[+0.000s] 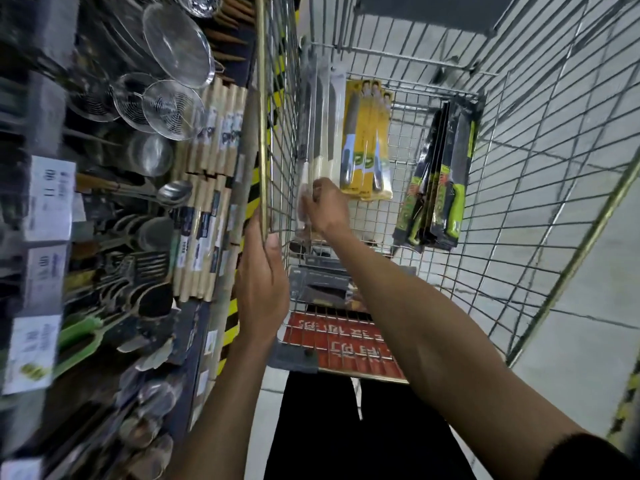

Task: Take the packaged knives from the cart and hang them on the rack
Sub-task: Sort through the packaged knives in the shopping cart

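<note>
On rack point(401, 157), packaged knives point(320, 126) vertical, blades up, at right hand point(325, 206)

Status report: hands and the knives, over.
Left hand grips the brass frame bar. Right hand holds the white-handled knife packs on the wire rack. Yellow knife packs hang close beside.

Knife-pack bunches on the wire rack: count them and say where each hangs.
3. A clear-packed bunch at the left, its lower end gripped by the right hand; a yellow bunch in the middle; a black-and-green bunch at the right. Others may be hidden.
</note>
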